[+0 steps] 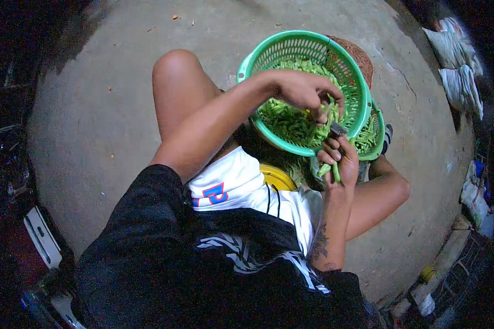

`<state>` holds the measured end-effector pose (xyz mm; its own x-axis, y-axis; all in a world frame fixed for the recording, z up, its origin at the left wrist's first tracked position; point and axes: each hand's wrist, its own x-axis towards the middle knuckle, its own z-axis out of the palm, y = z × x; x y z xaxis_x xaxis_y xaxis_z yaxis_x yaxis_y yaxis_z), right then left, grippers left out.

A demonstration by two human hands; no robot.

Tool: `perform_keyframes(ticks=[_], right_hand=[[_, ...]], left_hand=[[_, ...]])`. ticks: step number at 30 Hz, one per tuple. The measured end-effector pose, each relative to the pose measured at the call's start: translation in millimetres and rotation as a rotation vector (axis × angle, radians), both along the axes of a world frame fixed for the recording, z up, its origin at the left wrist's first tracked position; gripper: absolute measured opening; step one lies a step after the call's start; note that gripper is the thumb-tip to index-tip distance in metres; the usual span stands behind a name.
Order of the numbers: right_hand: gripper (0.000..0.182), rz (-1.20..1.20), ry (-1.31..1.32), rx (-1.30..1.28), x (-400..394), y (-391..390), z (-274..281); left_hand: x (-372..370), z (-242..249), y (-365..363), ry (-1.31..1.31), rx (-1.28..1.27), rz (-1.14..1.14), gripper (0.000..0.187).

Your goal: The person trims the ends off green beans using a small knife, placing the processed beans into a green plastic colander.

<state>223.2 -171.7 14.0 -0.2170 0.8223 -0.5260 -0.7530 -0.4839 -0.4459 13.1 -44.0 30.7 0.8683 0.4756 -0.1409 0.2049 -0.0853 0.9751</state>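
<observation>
My left hand (306,94) is over the large green basket (246,68), its fingers curled around a few light green pods (332,108). Heaps of cut green pods (285,123) lie inside that basket. Close to its lower right rim, my right hand (339,159) is closed around a small dark tool (337,129), with long green pods (336,172) sticking out below the fingers. The tool's exact shape is unclear. A second green basket (380,143) with more pieces sits partly hidden under the large one's right side.
Behind the large basket stands a reddish-brown woven container (359,59). A yellow round object (277,176) is between my legs. My bent knees flank the baskets. Whitish sacks (460,88) lie at the far right, and small orange bits dot the concrete floor (115,98).
</observation>
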Motion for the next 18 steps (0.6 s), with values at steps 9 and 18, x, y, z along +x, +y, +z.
perform_keyframes(ticks=[9,18], right_hand=[[0.010,0.048,0.047,0.088,6,1,-10],[0.014,0.066,0.056,0.109,-1,19,1]], left_hand=[[-4,-2,3,0.034,0.053,0.027,0.043],[-13,-6,15,-0.154,0.007,0.099,0.042]])
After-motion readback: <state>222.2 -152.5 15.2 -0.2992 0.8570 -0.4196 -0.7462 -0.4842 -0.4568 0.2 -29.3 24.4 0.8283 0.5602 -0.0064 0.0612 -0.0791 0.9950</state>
